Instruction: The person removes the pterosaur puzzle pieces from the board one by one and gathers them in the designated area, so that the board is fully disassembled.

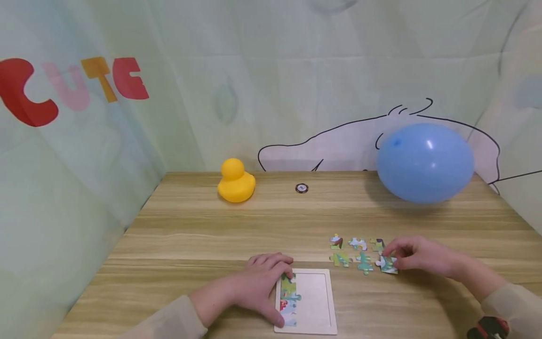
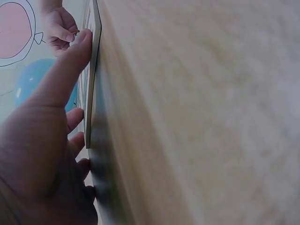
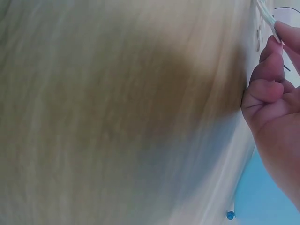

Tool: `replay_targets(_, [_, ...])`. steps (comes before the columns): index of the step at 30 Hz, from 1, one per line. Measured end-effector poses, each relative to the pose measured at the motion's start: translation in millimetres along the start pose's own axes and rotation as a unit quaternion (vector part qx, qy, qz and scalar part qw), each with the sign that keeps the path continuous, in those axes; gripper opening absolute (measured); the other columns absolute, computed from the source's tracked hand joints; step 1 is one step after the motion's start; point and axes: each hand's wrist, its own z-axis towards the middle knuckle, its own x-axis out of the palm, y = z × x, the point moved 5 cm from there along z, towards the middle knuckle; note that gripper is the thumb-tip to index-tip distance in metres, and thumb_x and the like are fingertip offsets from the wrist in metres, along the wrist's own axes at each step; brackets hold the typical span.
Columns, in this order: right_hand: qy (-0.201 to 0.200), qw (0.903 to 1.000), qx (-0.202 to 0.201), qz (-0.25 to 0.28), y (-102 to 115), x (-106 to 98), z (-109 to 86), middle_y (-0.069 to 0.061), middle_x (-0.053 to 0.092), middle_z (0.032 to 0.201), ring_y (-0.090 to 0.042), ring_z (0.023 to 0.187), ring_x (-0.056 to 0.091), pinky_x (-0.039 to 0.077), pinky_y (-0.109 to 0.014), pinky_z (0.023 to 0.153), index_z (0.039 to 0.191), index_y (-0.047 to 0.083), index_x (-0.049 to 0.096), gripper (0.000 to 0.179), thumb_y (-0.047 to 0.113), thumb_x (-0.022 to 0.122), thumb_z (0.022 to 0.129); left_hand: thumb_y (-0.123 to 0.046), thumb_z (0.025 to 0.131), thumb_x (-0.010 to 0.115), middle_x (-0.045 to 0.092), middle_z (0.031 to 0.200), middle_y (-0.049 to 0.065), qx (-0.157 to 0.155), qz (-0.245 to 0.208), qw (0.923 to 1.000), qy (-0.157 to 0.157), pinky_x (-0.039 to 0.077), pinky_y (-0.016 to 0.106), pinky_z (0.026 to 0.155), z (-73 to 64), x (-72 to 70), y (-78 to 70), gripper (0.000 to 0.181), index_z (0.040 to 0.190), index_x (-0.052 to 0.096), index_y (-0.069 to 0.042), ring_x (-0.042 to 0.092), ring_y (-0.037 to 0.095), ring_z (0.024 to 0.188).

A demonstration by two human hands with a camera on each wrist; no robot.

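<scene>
A small jigsaw board (image 1: pixel 313 301) with a pale raised rim lies on the table, its left column filled with colourful pieces (image 1: pixel 289 301). My left hand (image 1: pixel 258 287) rests over the board's left side, thumb on the lower left and index finger near the upper left corner; in the left wrist view its thumb (image 2: pixel 61 75) lies along the board. My right hand (image 1: pixel 423 256) pinches a puzzle piece (image 1: pixel 388 264) between thumb and fingers. In the right wrist view that puzzle piece (image 3: pixel 269 18) is tilted up, seen nearly edge-on. Several loose pieces (image 1: pixel 340 259) lie left of it.
A yellow rubber duck (image 1: pixel 236 183) and a round chip (image 1: pixel 302 188) stand toward the back of the wooden table (image 1: pixel 190 235). At the back right is a blue balloon (image 1: pixel 425 162). A printed curtain (image 1: pixel 262 70) hangs behind.
</scene>
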Motion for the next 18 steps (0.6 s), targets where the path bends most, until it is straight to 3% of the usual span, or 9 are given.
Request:
replay_targets(5, [0.011, 0.9999, -0.003, -0.011, -0.9, 0.5, 1.2, -0.005, 0.061, 0.096, -0.004, 0.078, 0.048, 0.042, -0.023, 0.065, 0.111, 0.002, 0.062, 0.025, 0.012, 0.063, 0.088, -0.07, 0.062, 0.07, 0.028, 0.147, -0.005, -0.002, -0.006, 1.0, 0.004, 0.02, 0.051, 0.105, 0.4, -0.4, 0.4, 0.076, 0.12, 0.044, -0.027, 0.026, 0.023, 0.133])
replay_targets(9, [0.018, 0.9996, -0.008, -0.019, 1.0, 1.4, 1.5, -0.003, 0.06, 0.09, -0.005, 0.075, 0.048, 0.042, -0.023, 0.063, 0.11, 0.003, 0.063, 0.025, 0.013, 0.065, 0.087, -0.07, 0.062, 0.07, 0.027, 0.147, -0.005, 0.0, -0.007, 1.0, 0.002, 0.02, 0.051, 0.105, 0.7, 0.1, 0.7, 0.077, 0.12, 0.044, -0.027, 0.026, 0.023, 0.133])
replay_targets(13, [0.019, 0.9972, -0.017, -0.07, 3.4, 3.4, 0.6, 0.003, 0.054, 0.079, -0.006, 0.07, 0.049, 0.042, -0.023, 0.059, 0.11, 0.01, 0.063, 0.028, 0.022, 0.069, 0.085, -0.07, 0.061, 0.07, 0.027, 0.147, -0.004, 0.002, -0.011, 0.9999, 0.001, 0.02, 0.053, 0.105, 0.7, 0.8, 1.2, 0.078, 0.12, 0.043, -0.027, 0.026, 0.024, 0.134])
replay_targets(18, [-0.002, 0.9876, -0.038, -0.153, 6.0, 7.0, -0.4, 0.009, 0.052, 0.082, -0.004, 0.073, 0.048, 0.042, -0.023, 0.062, 0.107, 0.017, 0.062, 0.029, 0.032, 0.071, 0.083, -0.071, 0.06, 0.07, 0.026, 0.148, -0.005, -0.005, -0.015, 0.9999, 0.005, 0.019, 0.053, 0.106, 0.8, 1.5, 1.9, 0.08, 0.121, 0.043, -0.027, 0.024, 0.024, 0.135])
